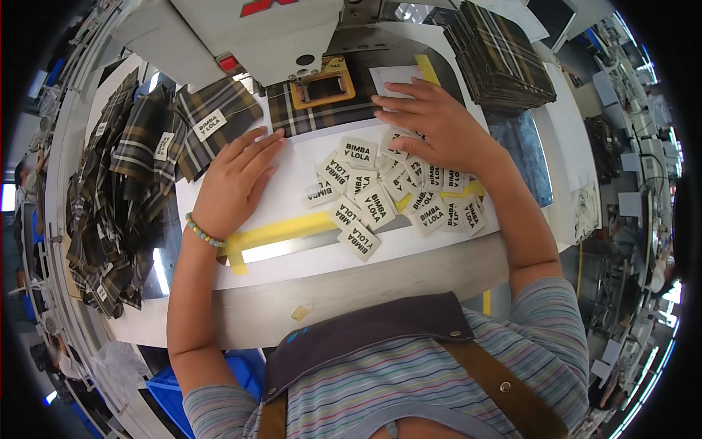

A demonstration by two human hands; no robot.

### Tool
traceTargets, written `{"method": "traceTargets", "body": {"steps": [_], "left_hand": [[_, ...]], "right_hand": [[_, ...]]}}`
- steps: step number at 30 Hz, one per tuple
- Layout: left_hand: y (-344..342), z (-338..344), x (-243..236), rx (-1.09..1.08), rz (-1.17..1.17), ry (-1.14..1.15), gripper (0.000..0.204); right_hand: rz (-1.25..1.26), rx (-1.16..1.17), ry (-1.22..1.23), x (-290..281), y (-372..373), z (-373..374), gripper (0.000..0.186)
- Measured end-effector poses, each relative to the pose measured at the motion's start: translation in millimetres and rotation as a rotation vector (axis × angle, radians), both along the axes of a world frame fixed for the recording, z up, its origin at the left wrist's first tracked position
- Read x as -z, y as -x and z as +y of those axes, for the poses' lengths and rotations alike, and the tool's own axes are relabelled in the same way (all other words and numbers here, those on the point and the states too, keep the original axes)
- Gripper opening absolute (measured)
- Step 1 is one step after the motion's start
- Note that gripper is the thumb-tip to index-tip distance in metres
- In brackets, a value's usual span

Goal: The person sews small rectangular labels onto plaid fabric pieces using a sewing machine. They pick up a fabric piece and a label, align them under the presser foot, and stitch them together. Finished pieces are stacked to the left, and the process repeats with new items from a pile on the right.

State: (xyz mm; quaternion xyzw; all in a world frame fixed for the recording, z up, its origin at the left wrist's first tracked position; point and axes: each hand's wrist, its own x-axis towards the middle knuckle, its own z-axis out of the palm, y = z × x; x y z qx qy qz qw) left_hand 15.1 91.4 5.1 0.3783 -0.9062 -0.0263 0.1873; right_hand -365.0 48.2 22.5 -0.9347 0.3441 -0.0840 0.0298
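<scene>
My left hand (238,179) lies with fingers stretched out, its fingertips at the near left edge of a brown, black and white plaid fabric piece (289,110). On the far right part of that piece rests my right hand (435,121), fingers spread, beside a white paper piece (395,77). Its thumb hangs over a loose heap of small white fabric labels (376,205) with dark lettering. A yellow-gold clamp frame (323,91) of the sewing machine (256,36) sits on the plaid piece between my hands. Neither hand visibly holds anything.
At the left hangs a crumpled pile of plaid pieces (135,146), some bearing labels. A neat stack of plaid pieces (504,58) stands at the far right. Yellow tape (292,225) crosses the white work surface. A blue crate (172,399) is below the table's left side.
</scene>
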Motion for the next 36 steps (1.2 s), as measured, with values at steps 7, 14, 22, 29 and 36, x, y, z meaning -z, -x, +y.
{"method": "traceTargets", "body": {"steps": [7, 14, 22, 29, 36], "left_hand": [[0.0, -2.7, -1.7, 0.030, 0.033, 0.010, 0.049], [0.3, -4.0, -1.7, 0.032, 0.039, 0.009, 0.047], [0.6, -3.1, 0.9, 0.033, 0.077, 0.045, 0.040], [0.4, -0.4, -5.7, 0.002, 0.277, 0.075, 0.036], [38.2, 25.4, -24.9, -0.064, 0.688, -0.330, 0.020]], "right_hand": [[-0.042, -0.030, 0.130, 4.9, -1.0, 0.0, 0.056], [-0.083, 0.026, -0.030, 1.6, 0.4, -3.9, 0.048], [-0.246, 0.049, 0.051, -64.3, 26.9, -0.2, 0.031], [0.019, 0.018, 0.126, -28.3, -20.9, 39.2, 0.021], [-0.186, 0.089, 0.262, -44.5, -26.3, 39.3, 0.008]]}}
